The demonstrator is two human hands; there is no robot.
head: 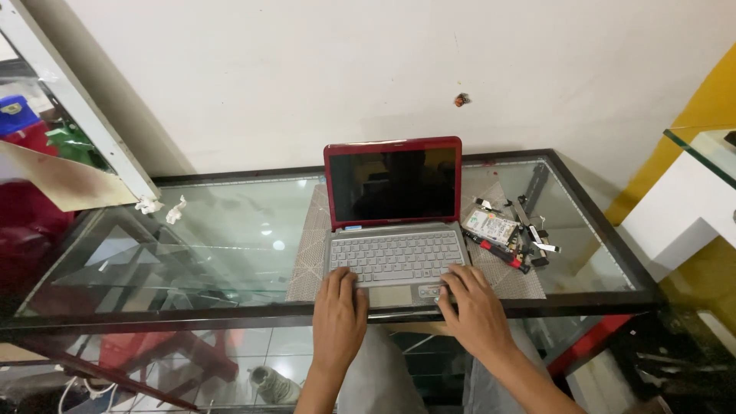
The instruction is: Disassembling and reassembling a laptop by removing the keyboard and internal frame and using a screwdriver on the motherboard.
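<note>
A small red laptop stands open on a grey woven mat in the middle of the glass counter, near its front edge. Its dark screen faces the person, its hinge runs left to right, and the silver keyboard half reaches from the hinge toward the person. The screen is off and shows only dim reflections.

The left hand lies flat, palm down, on the palm rest left of the touchpad, fingers loosely together and gripping nothing. The right hand lies the same way on the right corner of the palm rest, fingers slightly spread, fingertips at the lowest row of keys; it holds nothing either. Both hands cover the laptop's front corners, and both forearms are cut off at the bottom edge of the view.

Just right of the laptop, on the mat, lies a bare hard drive with a pale rectangular label on top, its print too small to make out. Around it lie a red-handled screwdriver and a cluster of dark small parts that cannot be told apart. A small blue sticker sits on the laptop's hinge strip at the left.

Two crumpled white scraps lie at the counter's back left. Through the glass, floor tiles and red frame pieces show, blurred by reflections.
</note>
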